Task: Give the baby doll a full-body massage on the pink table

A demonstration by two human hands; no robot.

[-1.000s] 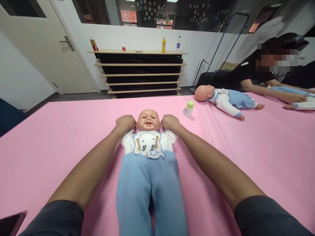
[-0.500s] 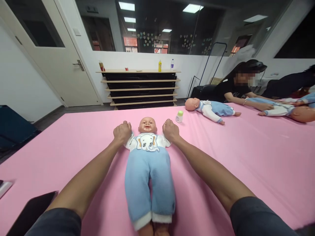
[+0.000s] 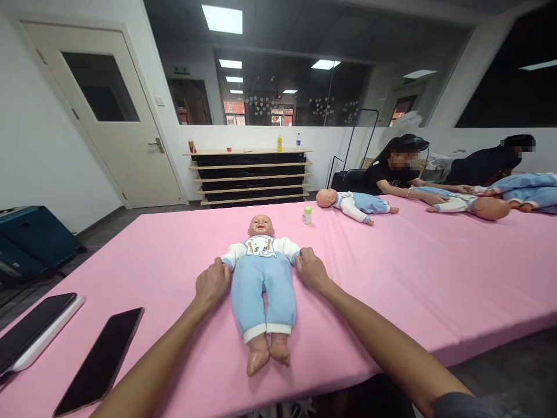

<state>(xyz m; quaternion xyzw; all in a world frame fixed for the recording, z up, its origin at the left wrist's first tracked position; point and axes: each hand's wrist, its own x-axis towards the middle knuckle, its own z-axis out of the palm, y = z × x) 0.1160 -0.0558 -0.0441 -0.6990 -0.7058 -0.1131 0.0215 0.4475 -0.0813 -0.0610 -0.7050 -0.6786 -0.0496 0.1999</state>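
A baby doll [image 3: 263, 278] lies on its back on the pink-covered table [image 3: 174, 244], head away from me and bare feet toward me. It wears blue trousers and a white top with an elephant face. My left hand [image 3: 213, 281] is closed around the doll's hand at the cuff on the left side. On the other side, my right hand [image 3: 311, 267] is closed around the doll's other hand. Both doll arms slant outward and down toward me. The doll's hands are hidden inside my fingers.
A small green-capped bottle [image 3: 307, 215] stands beyond the doll. Another doll [image 3: 357, 204] lies farther right, near a person [image 3: 398, 168] handling a third doll [image 3: 474, 204]. At the left lie a phone [image 3: 102, 360] and a dark device with a white base [image 3: 41, 334].
My hands have come down toward me from beside the doll's head, drawing its arms lower along its sides. The view has tilted up and back, showing the feet and table edge.
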